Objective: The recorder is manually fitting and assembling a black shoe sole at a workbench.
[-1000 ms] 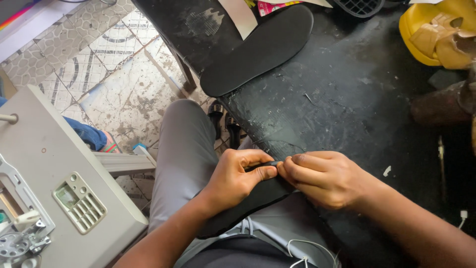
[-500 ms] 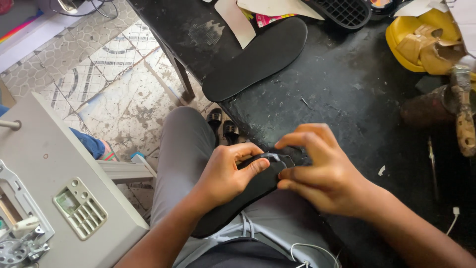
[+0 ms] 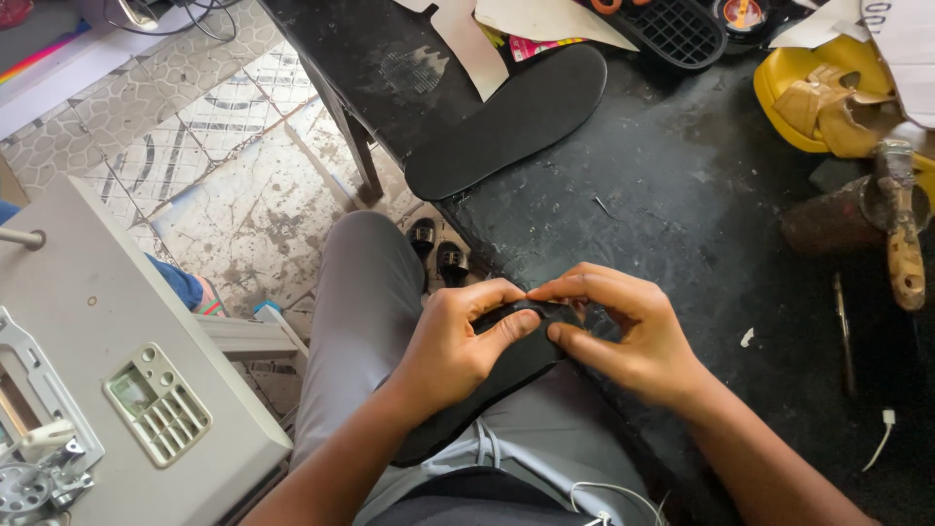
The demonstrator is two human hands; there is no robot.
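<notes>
The black sole [image 3: 487, 380] is pinched at its end between left hand [image 3: 453, 346] and right hand [image 3: 633, 336]; fingertip pressure is best kept even along the edge.

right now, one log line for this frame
left hand pinching black sole | right hand pinching same end | sole on lap | second sole on bench
</notes>
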